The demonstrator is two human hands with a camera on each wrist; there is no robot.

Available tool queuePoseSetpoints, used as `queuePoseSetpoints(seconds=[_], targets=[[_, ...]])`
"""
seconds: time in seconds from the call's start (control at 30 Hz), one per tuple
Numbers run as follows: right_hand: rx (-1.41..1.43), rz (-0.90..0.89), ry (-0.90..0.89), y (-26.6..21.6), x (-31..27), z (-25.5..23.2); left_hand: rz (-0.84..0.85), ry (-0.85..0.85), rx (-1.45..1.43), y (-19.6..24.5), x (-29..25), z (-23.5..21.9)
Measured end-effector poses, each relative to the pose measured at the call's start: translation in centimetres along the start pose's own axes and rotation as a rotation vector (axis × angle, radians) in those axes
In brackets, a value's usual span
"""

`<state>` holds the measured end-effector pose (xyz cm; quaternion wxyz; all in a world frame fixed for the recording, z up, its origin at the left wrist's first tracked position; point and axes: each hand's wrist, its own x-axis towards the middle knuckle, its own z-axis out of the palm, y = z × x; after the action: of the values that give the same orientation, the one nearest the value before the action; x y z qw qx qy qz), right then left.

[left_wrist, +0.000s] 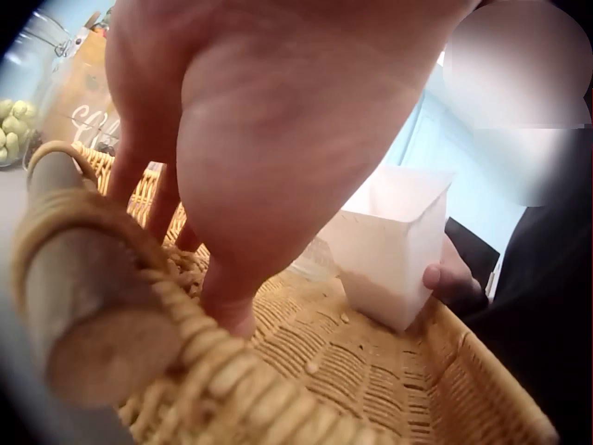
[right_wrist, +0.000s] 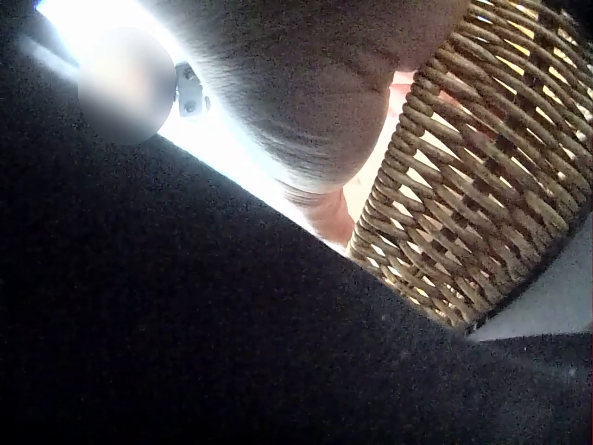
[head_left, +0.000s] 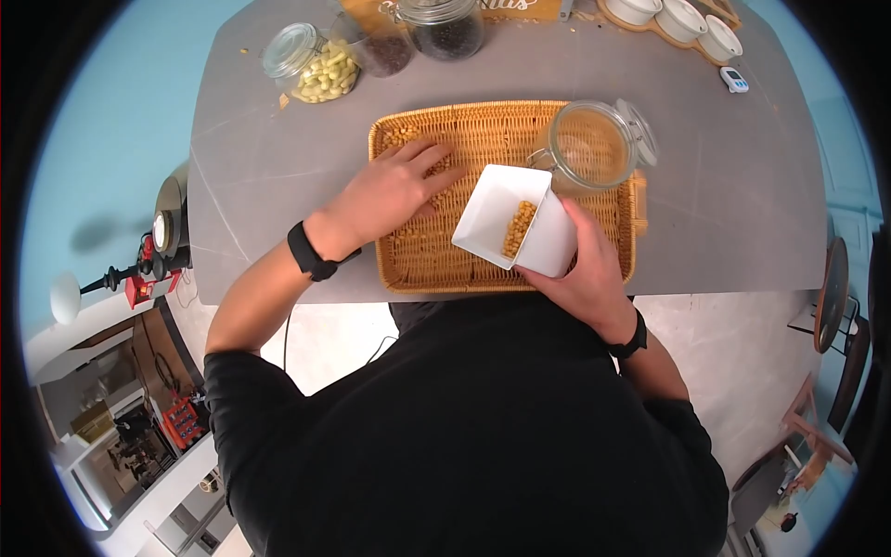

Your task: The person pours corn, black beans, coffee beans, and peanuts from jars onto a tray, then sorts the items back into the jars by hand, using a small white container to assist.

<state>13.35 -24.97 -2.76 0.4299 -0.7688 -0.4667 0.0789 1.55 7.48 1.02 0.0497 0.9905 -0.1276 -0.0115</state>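
Note:
A woven wicker basket [head_left: 483, 116] lies at the table's near edge. My left hand [head_left: 394, 190] reaches into its left end, fingers pointing down among small golden kernels [head_left: 401, 136] that look like corn. In the left wrist view the fingertips of this left hand [left_wrist: 269, 139] come down at the basket floor, partly hidden by the palm. With thumb and fingers my right hand [head_left: 594, 269] grips a white square-mouthed container [head_left: 487, 209], tilted over the basket with its mouth toward the left hand. A small heap of the same kernels lies inside it along one wall.
A glass jar [head_left: 589, 148] with its clamp lid swung back stands at the basket's right end. Farther back are a jar of pale green pieces [head_left: 325, 74] and dark-filled jars [head_left: 445, 32]. White ramekins [head_left: 682, 19] and a small timer [head_left: 733, 80] lie at back right.

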Motion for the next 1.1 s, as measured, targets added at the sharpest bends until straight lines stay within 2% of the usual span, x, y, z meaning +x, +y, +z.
queuePoseSetpoints(seconds=[0.1, 0.27, 0.37, 0.47, 0.57, 0.67, 0.77, 0.87, 0.9, 1.0, 1.1], targets=[[-0.007, -0.006, -0.002, -0.1, 0.1, 0.1, -0.037, -0.073, 0.062, 0.1, -1.1, -0.3], [-0.003, -0.009, -0.009, 0.1, 0.1, 0.2, -0.014, -0.089, 0.108, -0.4, -1.5, -0.5], [-0.013, -0.005, -0.009, 0.0, 0.1, 0.2, 0.036, -0.042, 0.095, -1.0, -1.5, 0.0], [-0.021, -0.016, -0.005, 0.0, 0.0, 0.1, 0.006, -0.128, 0.056, -1.8, -1.3, 0.2], [-0.018, -0.021, 0.001, 0.0, 0.1, 0.1, 0.004, -0.019, 0.045, -1.7, -1.0, -1.0], [-0.025, -0.031, 0.005, -0.1, 0.1, 0.1, -0.019, 0.007, -0.018, 0.0, -0.2, -4.3], [-0.020, 0.010, -0.017, -0.1, 0.1, 0.2, 0.067, 0.064, -0.178, 2.6, 0.9, -6.9], [-0.010, 0.011, -0.009, -0.1, 0.1, 0.3, 0.205, 0.102, -0.323, 4.7, 2.6, -7.2], [-0.002, 0.016, -0.012, 0.0, 0.1, 0.3, 0.215, 0.069, -0.384, 4.9, 3.1, -6.5], [-0.002, 0.016, -0.005, -0.1, 0.1, 0.1, 0.290, 0.022, -0.442, 4.4, 4.0, -5.5], [-0.016, -0.013, 0.012, -0.1, 0.1, 0.1, 0.329, 0.182, -0.478, 1.8, 4.1, -4.7]])
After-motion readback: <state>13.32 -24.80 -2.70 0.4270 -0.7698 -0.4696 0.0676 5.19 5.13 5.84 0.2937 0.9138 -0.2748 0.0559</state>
